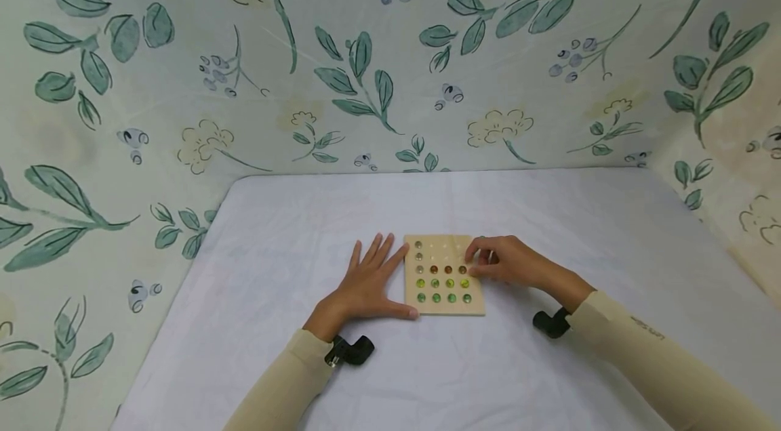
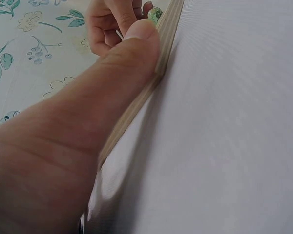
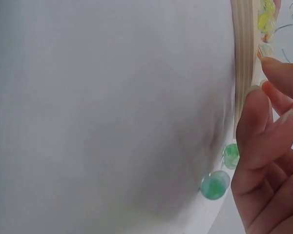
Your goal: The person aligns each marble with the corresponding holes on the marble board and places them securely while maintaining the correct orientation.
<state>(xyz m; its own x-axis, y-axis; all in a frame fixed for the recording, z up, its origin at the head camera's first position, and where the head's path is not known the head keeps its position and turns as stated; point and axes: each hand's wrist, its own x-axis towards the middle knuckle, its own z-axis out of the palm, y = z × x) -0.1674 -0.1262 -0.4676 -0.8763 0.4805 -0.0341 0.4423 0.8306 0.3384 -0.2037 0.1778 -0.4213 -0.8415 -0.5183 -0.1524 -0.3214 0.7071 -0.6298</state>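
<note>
A pale wooden board (image 1: pixel 445 309) lies flat on a cloth-covered table, with glass marbles in its hollows. Green marbles fill the near row, yellowish ones the row behind, then reddish-brown marbles (image 1: pixel 448 270). Clear marbles (image 1: pixel 418 256) stand in the left column. My left hand (image 1: pixel 369 285) lies spread at the board's left side, its thumb (image 2: pixel 136 44) against the near edge. At the right edge, the bent fingers of my right hand (image 1: pixel 503 260) are beside an amber marble (image 3: pixel 265 50). A gap shows between thumb and fingers, and no marble is visible there.
Beyond the board, by the right hand, two loose green marbles (image 3: pixel 214 185) lie on the white cloth (image 1: pixel 293 228). Dark wrist cameras (image 1: pixel 354 351) hang under both wrists. A floral curtain (image 1: pixel 366 78) stands behind the table.
</note>
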